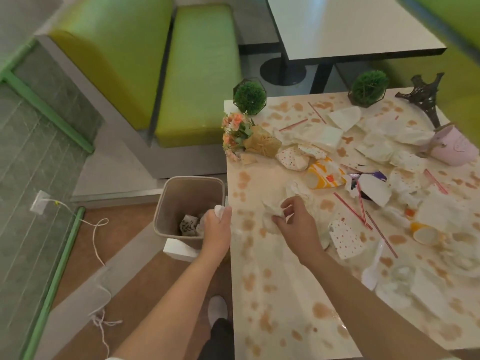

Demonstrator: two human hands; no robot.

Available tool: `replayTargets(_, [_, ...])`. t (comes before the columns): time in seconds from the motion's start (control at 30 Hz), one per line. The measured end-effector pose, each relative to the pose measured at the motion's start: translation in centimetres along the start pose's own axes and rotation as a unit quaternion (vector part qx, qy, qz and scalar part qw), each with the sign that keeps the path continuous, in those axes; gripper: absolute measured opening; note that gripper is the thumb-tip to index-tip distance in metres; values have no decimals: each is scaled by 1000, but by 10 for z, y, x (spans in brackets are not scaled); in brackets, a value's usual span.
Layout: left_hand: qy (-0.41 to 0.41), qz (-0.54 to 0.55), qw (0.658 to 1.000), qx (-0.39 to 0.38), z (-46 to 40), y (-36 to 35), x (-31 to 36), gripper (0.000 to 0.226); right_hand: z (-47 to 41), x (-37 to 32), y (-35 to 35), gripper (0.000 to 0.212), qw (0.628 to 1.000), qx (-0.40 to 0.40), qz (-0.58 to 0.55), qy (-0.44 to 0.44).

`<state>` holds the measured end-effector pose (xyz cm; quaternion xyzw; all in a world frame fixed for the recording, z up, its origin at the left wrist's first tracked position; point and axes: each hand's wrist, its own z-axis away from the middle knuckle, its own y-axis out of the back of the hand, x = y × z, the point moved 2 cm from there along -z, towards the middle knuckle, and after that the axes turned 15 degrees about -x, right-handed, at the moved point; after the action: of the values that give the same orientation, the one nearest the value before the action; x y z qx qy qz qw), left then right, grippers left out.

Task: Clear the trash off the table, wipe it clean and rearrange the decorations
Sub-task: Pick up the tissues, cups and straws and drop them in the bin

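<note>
Beside the bin (191, 206), at its right rim: left hand (217, 226) over the opening, fingers curled round a crumpled white napkin (219, 211). Bin stands on the floor against the tabletop's left edge; paper scraps lie in its bottom.

Right of the bin, on the tabletop (280, 294): right hand (293, 219) pinching a second crumpled tissue (270, 216), which still rests on the surface. Surface covered in brown stains.

Further right of the bin: litter spread across the tabletop — an orange-and-white paper cup (324, 175) on its side, dotted wrappers (344, 239), red-striped straws (349, 207), a white plastic spoon (372, 268), loose white napkins.

Beyond the bin, along the tabletop's far edge: flower bouquet (240, 135) lying down, two green ball plants (249, 97) in wire frames, a tower model (423, 96) tipped over, a pink pot (452, 146) on its side.
</note>
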<state>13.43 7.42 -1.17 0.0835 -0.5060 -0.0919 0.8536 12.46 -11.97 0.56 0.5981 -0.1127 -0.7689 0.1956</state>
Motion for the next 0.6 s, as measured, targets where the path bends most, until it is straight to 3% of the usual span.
replayTargets(0.2, [58, 45, 996, 42, -18, 65, -11, 22, -25, -36, -64, 13, 997, -58, 42, 6])
replayTargets(0.4, [92, -28, 995, 36, -33, 127, -34, 28, -73, -69, -133, 13, 986, -104, 128, 36])
replayTargets(0.6, [63, -37, 997, -16, -52, 163, -52, 40, -97, -49, -183, 22, 974, -134, 176, -48])
